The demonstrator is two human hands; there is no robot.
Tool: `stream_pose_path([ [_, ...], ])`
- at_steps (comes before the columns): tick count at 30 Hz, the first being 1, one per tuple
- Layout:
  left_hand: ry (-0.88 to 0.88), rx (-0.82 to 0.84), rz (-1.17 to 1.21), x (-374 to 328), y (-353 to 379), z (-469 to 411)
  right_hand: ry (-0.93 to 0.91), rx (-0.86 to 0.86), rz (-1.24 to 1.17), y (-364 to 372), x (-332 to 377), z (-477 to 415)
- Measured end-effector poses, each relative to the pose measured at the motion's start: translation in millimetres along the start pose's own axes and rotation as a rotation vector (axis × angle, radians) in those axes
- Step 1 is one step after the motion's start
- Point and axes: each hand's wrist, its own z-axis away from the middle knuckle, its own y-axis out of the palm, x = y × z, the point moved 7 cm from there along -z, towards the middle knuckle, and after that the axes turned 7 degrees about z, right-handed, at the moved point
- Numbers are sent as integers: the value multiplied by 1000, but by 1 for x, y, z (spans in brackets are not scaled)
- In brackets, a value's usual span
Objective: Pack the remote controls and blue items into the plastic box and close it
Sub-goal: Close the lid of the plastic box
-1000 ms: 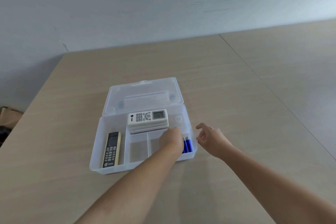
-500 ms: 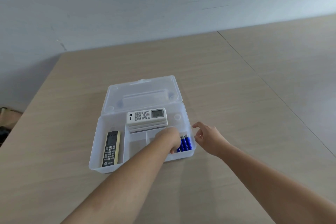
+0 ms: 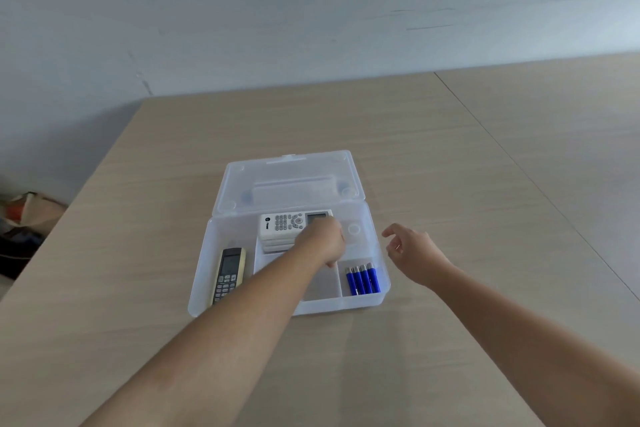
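Observation:
A clear plastic box [image 3: 199,282] lies on the table with its lid [image 3: 289,180] folded back. A dark remote with a cream edge [image 3: 228,274] lies in the left compartment. White remotes [image 3: 284,224] are stacked at the back middle. Several blue batteries [image 3: 363,279] lie side by side in the front right compartment. My left hand [image 3: 320,241] is over the box's middle, fingers curled, partly covering the white remotes; I cannot tell if it grips anything. My right hand [image 3: 412,253] hovers open just right of the box.
The box rests on a light wooden table [image 3: 450,166] that has a seam running diagonally on the right. A grey wall stands behind. Some clutter [image 3: 24,218] lies on the floor past the table's left edge.
My left hand has moved from the battery compartment up and back toward the white remotes, uncovering the blue batteries. My right hand stays beside the box.

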Motion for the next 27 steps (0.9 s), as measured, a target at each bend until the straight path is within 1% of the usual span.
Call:
stream_pose_path([
  [3, 7, -237, 153, 15, -57, 1, 7, -55, -17, -16, 12, -20],
  [6, -13, -474, 268, 48, -110, -3, 23, -129, -75, -32, 29, -45],
  [9, -15, -584, 377, 89, -143, -14, 56, -208, -148, -41, 43, -71],
  [11, -49, -620, 389, 116, -155, -24, 93, -230, -184, -40, 46, -87],
  [13, -143, -606, 375, 145, -156, -35, 142, -214, -202, -30, 45, -104],
  [16, -313, -513, 390, 185, -139, -50, 231, -150, -235, -7, 39, -124],
  [18, -374, -436, 476, 201, -124, -57, 275, -107, -255, 9, 37, -131],
  [19, -391, -424, 553, 208, -118, -61, 298, -97, -277, 16, 36, -136],
  [20, -402, -438, 654, 213, -112, -66, 322, -104, -306, 23, 33, -140],
  [22, -416, -532, 823, 220, -106, -67, 365, -147, -341, 31, 29, -145],
  [24, -430, -637, 820, 223, -104, -68, 390, -206, -357, 34, 24, -149],
  [26, -430, -688, 801, 223, -103, -67, 400, -257, -401, 33, 20, -149],
  [27, -422, -703, 833, 223, -102, -67, 404, -282, -429, 31, 19, -147],
])
